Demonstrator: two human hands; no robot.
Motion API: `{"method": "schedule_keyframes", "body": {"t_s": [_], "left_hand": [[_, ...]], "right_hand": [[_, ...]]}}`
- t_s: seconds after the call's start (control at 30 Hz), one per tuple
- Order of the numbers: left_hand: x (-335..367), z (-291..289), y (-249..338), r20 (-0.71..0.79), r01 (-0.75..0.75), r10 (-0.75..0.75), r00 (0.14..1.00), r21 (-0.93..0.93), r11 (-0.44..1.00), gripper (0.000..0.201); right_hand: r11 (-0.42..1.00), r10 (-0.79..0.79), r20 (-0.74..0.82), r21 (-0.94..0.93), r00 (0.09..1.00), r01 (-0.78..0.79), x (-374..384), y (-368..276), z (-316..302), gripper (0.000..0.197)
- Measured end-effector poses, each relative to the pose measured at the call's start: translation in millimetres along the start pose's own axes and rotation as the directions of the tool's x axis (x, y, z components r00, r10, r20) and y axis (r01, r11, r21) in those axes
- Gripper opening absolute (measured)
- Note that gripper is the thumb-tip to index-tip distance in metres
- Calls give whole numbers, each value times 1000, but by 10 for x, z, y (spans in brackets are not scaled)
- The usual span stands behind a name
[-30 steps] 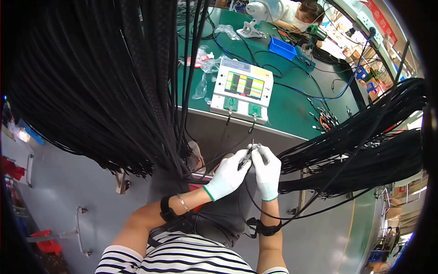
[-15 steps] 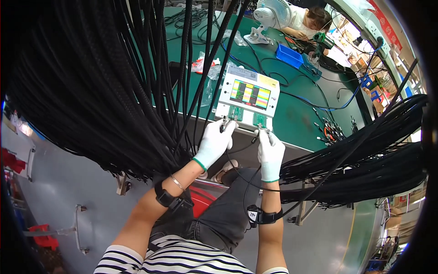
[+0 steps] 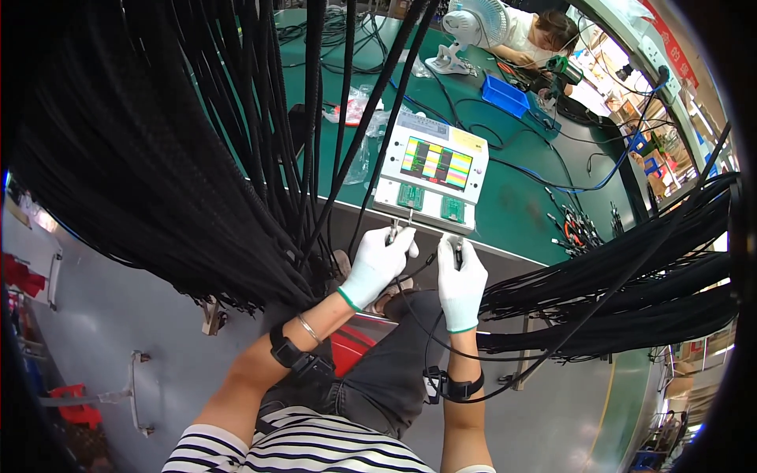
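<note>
A white cable tester [image 3: 440, 142] with a lit colour screen stands at the near edge of the green bench. Two small green circuit boards, a left board [image 3: 410, 195] and a right board [image 3: 453, 208], sit on its front. My left hand [image 3: 377, 266], in a white glove, is closed on a cable connector just in front of the left board. Whether its metal tip touches that board I cannot tell. My right hand [image 3: 462, 285], gloved too, pinches a dark cable connector [image 3: 459, 257] below the right board and apart from it. A black cable [image 3: 432, 258] runs between my hands.
Thick bundles of black cables hang at the left [image 3: 158, 158] and lie at the right [image 3: 631, 280]. Behind the tester are a blue tray [image 3: 505, 96], a white fan [image 3: 477, 24] and a person [image 3: 544, 39]. Loose connectors [image 3: 579, 229] lie on the bench's right.
Both my hands have drawn back from the tester toward me. The right-hand connector, at the right board before, is now away from it.
</note>
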State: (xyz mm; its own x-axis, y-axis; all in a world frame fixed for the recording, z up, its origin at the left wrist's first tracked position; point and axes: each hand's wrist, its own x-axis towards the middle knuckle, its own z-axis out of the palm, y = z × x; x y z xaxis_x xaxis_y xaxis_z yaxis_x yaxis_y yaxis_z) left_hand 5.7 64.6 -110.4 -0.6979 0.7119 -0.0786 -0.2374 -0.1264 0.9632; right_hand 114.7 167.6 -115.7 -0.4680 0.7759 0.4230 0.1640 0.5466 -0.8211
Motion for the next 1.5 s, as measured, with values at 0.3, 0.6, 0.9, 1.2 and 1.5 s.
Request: {"method": "schedule_keyframes", "body": {"t_s": [0.3, 0.6, 0.9, 1.2, 1.5], "left_hand": [[111, -65, -139, -57, -53, 62, 996, 142, 988, 38], [126, -24, -50, -84, -304, 515, 853, 721, 622, 26], [114, -11, -4, -72, -254, 499, 863, 793, 554, 24], [159, 50, -128, 2, -293, 613, 790, 880, 375, 21], [178, -23, -121, 22, -307, 641, 767, 890, 337, 22]], "right_hand": [[959, 169, 126, 207, 978, -192, -33, -42, -186, 28], [932, 184, 302, 249, 935, -264, 10, 33, -134, 29], [809, 261, 423, 394, 868, -436, 50, 15, -98, 35], [595, 287, 536, 550, 794, -586, 95, 115, 14, 40], [613, 273, 543, 538, 794, -578, 122, 132, 49, 38]]}}
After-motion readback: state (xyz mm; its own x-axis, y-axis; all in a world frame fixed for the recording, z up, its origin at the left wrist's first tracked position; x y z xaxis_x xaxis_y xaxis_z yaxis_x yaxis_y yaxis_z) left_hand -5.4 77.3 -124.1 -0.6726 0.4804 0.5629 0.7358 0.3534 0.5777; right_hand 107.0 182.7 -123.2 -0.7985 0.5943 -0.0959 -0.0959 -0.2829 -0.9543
